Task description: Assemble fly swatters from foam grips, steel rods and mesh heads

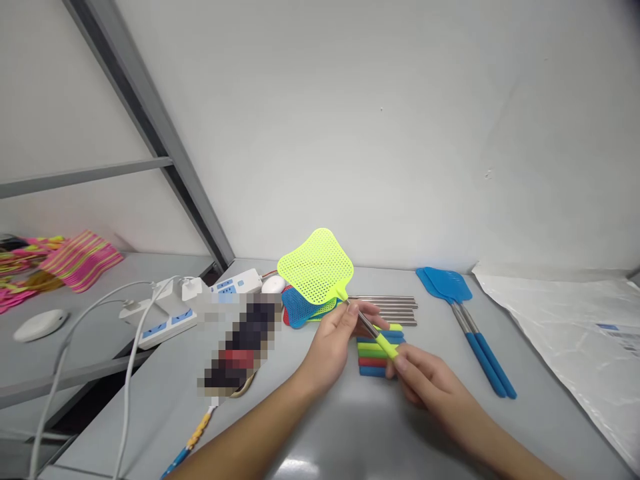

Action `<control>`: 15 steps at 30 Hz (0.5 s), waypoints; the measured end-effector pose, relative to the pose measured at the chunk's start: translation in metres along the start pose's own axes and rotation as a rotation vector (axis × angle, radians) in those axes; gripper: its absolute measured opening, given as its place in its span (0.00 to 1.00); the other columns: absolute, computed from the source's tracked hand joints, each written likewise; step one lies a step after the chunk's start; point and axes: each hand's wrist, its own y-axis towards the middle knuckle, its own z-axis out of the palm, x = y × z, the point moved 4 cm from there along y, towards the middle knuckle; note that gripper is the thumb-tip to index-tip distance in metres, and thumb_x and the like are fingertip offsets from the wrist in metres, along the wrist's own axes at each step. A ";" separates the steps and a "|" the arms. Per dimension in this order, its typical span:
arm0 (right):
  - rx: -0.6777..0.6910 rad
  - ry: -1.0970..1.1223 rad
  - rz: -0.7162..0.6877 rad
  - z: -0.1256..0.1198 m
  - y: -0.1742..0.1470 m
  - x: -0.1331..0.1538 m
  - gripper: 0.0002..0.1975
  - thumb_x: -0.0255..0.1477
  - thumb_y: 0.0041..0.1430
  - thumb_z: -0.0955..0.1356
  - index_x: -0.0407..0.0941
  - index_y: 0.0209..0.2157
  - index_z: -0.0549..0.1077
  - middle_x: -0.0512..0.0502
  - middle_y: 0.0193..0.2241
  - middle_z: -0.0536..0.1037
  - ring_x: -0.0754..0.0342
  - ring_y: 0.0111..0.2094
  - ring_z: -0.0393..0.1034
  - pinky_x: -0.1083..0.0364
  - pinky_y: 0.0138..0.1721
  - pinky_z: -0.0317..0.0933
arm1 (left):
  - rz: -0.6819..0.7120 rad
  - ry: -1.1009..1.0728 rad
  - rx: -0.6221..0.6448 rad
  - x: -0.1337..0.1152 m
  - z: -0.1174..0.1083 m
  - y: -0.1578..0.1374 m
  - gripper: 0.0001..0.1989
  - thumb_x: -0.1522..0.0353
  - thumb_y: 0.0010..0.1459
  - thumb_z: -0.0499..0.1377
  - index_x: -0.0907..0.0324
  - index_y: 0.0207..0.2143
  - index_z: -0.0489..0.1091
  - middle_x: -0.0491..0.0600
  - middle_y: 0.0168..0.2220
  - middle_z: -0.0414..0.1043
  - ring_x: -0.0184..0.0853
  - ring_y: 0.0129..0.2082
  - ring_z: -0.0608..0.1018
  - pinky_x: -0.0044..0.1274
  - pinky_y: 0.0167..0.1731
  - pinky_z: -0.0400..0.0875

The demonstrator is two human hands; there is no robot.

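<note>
A yellow-green fly swatter (318,265) is held up over the grey table, its perforated head toward the wall. My left hand (336,337) is closed around its metal rod just below the head. The fingers of my right hand (423,377) grip the yellow-green handle (387,346) at the lower end. Under the raised head lie loose swatter heads, a blue one (299,308) on top, partly covered. Several metal rods (400,301) lie side by side behind my hands. Below them is a row of colored handles (373,355), partly hidden by my fingers.
Two blue fly swatters (463,313) lie at the right, beside a white plastic bag (560,333). A pixelated object (245,347) with a cable is at the left. Power strips (167,327), white cables and a striped pink cloth (80,260) are farther left, by a metal frame (165,143).
</note>
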 end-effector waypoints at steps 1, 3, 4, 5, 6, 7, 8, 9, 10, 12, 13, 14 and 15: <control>0.007 0.005 0.003 0.000 0.000 -0.001 0.20 0.47 0.63 0.60 0.43 0.32 0.66 0.58 0.16 0.53 0.62 0.19 0.43 0.59 0.21 0.38 | -0.011 0.001 0.010 0.001 0.001 0.000 0.17 0.59 0.66 0.48 0.62 0.42 0.70 0.55 0.38 0.77 0.38 0.40 0.77 0.29 0.43 0.68; 0.019 0.013 0.011 0.001 0.001 -0.002 0.21 0.48 0.63 0.61 0.43 0.32 0.66 0.59 0.16 0.53 0.62 0.19 0.43 0.59 0.20 0.38 | -0.042 0.000 0.038 0.003 0.003 -0.001 0.17 0.59 0.66 0.48 0.62 0.42 0.70 0.55 0.39 0.76 0.38 0.40 0.77 0.29 0.44 0.68; 0.021 0.017 0.016 0.002 0.001 -0.003 0.21 0.48 0.62 0.61 0.44 0.33 0.66 0.59 0.15 0.54 0.62 0.18 0.44 0.59 0.20 0.38 | -0.059 -0.001 0.059 0.003 0.005 -0.002 0.18 0.59 0.66 0.48 0.62 0.42 0.70 0.55 0.39 0.76 0.38 0.40 0.77 0.29 0.43 0.68; 0.019 0.023 0.022 0.002 0.001 -0.004 0.21 0.48 0.62 0.61 0.44 0.33 0.66 0.59 0.15 0.54 0.63 0.18 0.44 0.59 0.19 0.38 | -0.078 0.000 0.086 0.004 0.008 -0.003 0.18 0.59 0.66 0.48 0.62 0.42 0.70 0.55 0.39 0.76 0.38 0.39 0.77 0.29 0.42 0.69; 0.014 0.029 0.027 0.002 0.001 -0.005 0.21 0.49 0.62 0.61 0.44 0.34 0.66 0.59 0.15 0.54 0.63 0.17 0.43 0.60 0.19 0.38 | -0.096 0.005 0.116 0.005 0.010 -0.004 0.18 0.58 0.65 0.49 0.62 0.41 0.71 0.55 0.39 0.76 0.37 0.37 0.77 0.28 0.41 0.69; 0.011 0.039 0.029 0.002 0.000 -0.005 0.21 0.49 0.62 0.61 0.43 0.34 0.66 0.60 0.14 0.54 0.63 0.16 0.43 0.60 0.18 0.38 | -0.110 0.012 0.144 0.005 0.013 -0.006 0.18 0.58 0.65 0.49 0.62 0.41 0.71 0.55 0.40 0.75 0.35 0.35 0.77 0.28 0.40 0.70; 0.009 0.051 0.025 0.002 0.000 -0.005 0.21 0.48 0.62 0.61 0.43 0.34 0.66 0.60 0.14 0.54 0.64 0.16 0.43 0.60 0.18 0.38 | -0.122 0.023 0.165 0.006 0.015 -0.007 0.18 0.59 0.65 0.49 0.62 0.42 0.72 0.55 0.40 0.75 0.34 0.33 0.76 0.27 0.39 0.70; 0.012 0.068 0.017 0.002 0.000 -0.005 0.20 0.48 0.63 0.61 0.43 0.34 0.66 0.60 0.13 0.55 0.64 0.15 0.43 0.60 0.18 0.38 | -0.130 0.031 0.177 0.007 0.017 -0.007 0.18 0.59 0.65 0.50 0.62 0.42 0.72 0.54 0.40 0.75 0.33 0.33 0.76 0.27 0.39 0.70; 0.021 0.089 0.007 0.002 0.000 -0.005 0.20 0.47 0.63 0.61 0.43 0.34 0.66 0.60 0.13 0.55 0.64 0.15 0.43 0.60 0.17 0.39 | -0.135 0.034 0.181 0.008 0.017 -0.008 0.18 0.59 0.65 0.50 0.62 0.43 0.72 0.54 0.41 0.75 0.32 0.33 0.76 0.26 0.39 0.70; 0.046 0.142 -0.014 0.002 0.000 -0.004 0.18 0.45 0.64 0.60 0.43 0.34 0.66 0.60 0.12 0.56 0.64 0.14 0.44 0.61 0.17 0.40 | -0.135 0.014 0.175 0.010 0.017 -0.007 0.19 0.59 0.65 0.49 0.61 0.46 0.72 0.55 0.44 0.74 0.33 0.34 0.76 0.27 0.40 0.70; 0.055 0.172 -0.021 0.002 0.001 -0.004 0.18 0.44 0.65 0.60 0.43 0.34 0.66 0.60 0.12 0.56 0.64 0.14 0.44 0.61 0.17 0.40 | -0.128 -0.006 0.168 0.011 0.016 -0.007 0.20 0.58 0.66 0.48 0.60 0.48 0.71 0.55 0.45 0.73 0.35 0.36 0.77 0.27 0.41 0.70; 0.061 0.202 -0.022 0.002 0.001 -0.004 0.18 0.44 0.65 0.60 0.43 0.33 0.66 0.60 0.11 0.56 0.64 0.13 0.45 0.61 0.16 0.41 | -0.114 -0.029 0.156 0.011 0.015 -0.006 0.21 0.58 0.66 0.47 0.60 0.50 0.70 0.56 0.46 0.73 0.36 0.38 0.77 0.28 0.41 0.70; 0.066 0.230 -0.019 0.002 0.001 -0.004 0.18 0.43 0.66 0.59 0.43 0.33 0.67 0.60 0.11 0.56 0.64 0.12 0.45 0.61 0.16 0.41 | -0.095 -0.051 0.136 0.012 0.013 -0.004 0.21 0.57 0.66 0.46 0.59 0.51 0.69 0.56 0.46 0.73 0.37 0.40 0.76 0.28 0.41 0.69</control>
